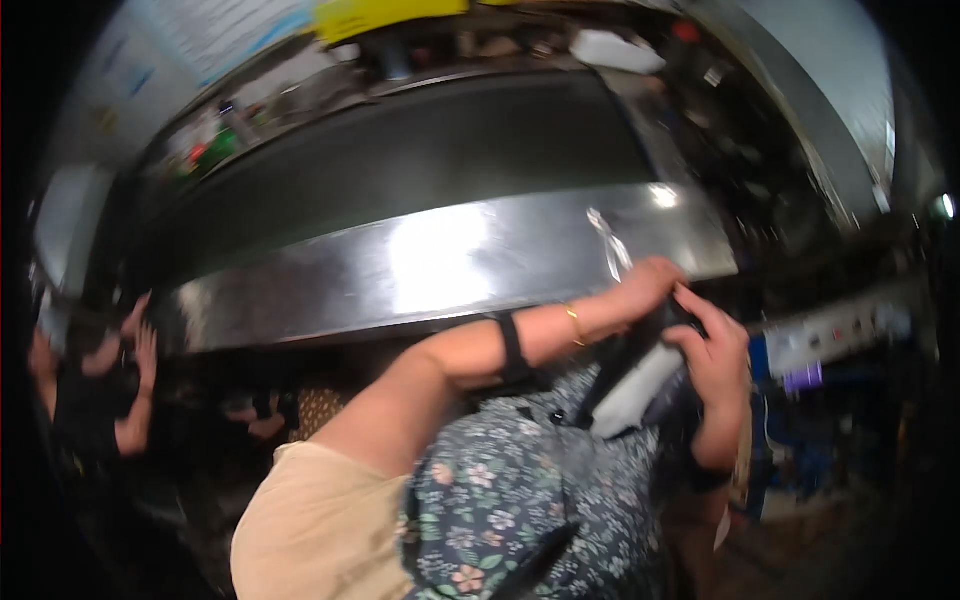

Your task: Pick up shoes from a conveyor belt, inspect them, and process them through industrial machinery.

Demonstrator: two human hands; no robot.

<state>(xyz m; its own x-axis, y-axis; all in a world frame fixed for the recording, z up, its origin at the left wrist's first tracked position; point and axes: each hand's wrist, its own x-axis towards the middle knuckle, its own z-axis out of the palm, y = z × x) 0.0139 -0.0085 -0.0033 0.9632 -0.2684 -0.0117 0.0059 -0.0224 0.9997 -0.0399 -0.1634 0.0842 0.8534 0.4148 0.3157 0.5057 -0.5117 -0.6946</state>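
My left hand (655, 283) is closed at the front edge of the steel counter (540, 235), a gold bracelet at its wrist. What its fingers hold is hidden. Just right of it, my right hand (714, 350) bends its fingers and thumb around the upper end of a dark bundle with a long whitish piece (640, 392), whose kind is blurred. The two hands nearly meet at the fingertips. Beyond my left hand, a thin shiny strip (610, 243) lies on the steel; metal or clear plastic, I cannot tell. A dark floral apron (500, 490) hangs below my hands.
A wide dark flat surface (430, 140) lies behind the steel strip. Another person's hand (146, 352) is raised at the far left. A white panel with sockets (840, 338) and a purple item (803, 378) are at right. A yellow object (385, 14) is at the back.
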